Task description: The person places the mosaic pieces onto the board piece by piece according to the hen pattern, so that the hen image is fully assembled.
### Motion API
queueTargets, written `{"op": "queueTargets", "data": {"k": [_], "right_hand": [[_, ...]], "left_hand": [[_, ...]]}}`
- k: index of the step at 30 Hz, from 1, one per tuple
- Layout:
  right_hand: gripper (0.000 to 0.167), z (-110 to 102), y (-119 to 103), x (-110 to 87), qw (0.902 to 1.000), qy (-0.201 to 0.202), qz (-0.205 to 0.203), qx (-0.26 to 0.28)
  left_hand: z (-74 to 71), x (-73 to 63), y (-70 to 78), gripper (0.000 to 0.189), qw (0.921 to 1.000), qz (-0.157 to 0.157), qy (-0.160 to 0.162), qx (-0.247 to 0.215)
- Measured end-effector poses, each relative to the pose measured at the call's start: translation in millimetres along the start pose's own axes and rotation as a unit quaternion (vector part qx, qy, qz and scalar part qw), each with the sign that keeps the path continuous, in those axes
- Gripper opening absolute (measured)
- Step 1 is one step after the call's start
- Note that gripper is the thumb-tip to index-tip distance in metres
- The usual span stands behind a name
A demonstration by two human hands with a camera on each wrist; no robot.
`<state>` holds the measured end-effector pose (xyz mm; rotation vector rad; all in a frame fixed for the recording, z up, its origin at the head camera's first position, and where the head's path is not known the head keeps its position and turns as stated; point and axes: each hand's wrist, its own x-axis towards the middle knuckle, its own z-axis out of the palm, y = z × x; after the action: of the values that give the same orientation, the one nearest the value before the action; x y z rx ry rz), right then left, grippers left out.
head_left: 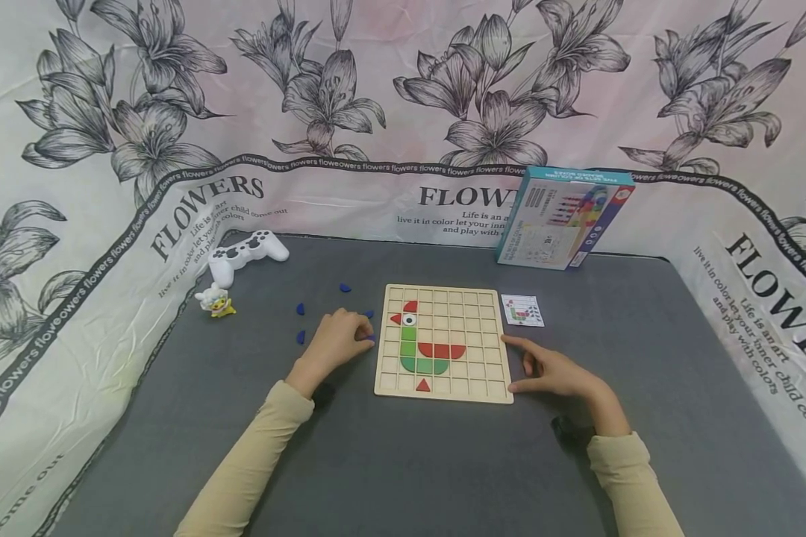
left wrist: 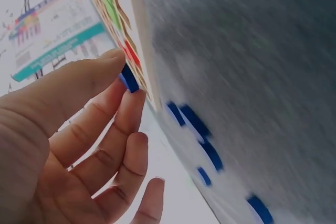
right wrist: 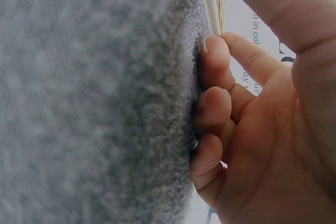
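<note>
A wooden grid board (head_left: 473, 321) lies on the grey table, with red and green pieces and an eye piece set in a bird-like figure. Just left of it is my left hand (head_left: 341, 339), pinching a small blue puzzle piece (left wrist: 130, 80) between thumb and fingertips close to the board's edge. At the board's right side, my right hand (head_left: 554, 371) touches the edge with its extended index finger and thumb. Its other fingers bend loosely over the tabletop in the right wrist view. Several loose blue pieces (head_left: 300, 309) are scattered left of the board.
A small pattern card (head_left: 522, 310) sits right of the board's upper corner. Behind it a box (head_left: 557, 220) leans against the flower-printed cloth (head_left: 349, 201). At the back left are a white game controller (head_left: 248, 253) and a small figurine (head_left: 216, 300).
</note>
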<state>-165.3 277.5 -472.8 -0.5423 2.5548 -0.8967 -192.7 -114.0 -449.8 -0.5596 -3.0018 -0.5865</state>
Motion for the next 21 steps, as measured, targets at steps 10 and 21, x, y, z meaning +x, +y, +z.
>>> {"op": "queueTargets", "data": {"k": [10,21], "right_hand": [[0.083,-0.7,2.2,1.7,0.9999,0.004,-0.012,-0.005],[0.084,0.7,5.5,0.0,0.9997,0.008,-0.021,-0.003]], "left_hand": [[14.1,18.4,30.9,0.013,0.9986,0.051,-0.011,-0.011],[28.0,44.8,56.9,0.015,0.9952,0.089,-0.037,-0.014]]}}
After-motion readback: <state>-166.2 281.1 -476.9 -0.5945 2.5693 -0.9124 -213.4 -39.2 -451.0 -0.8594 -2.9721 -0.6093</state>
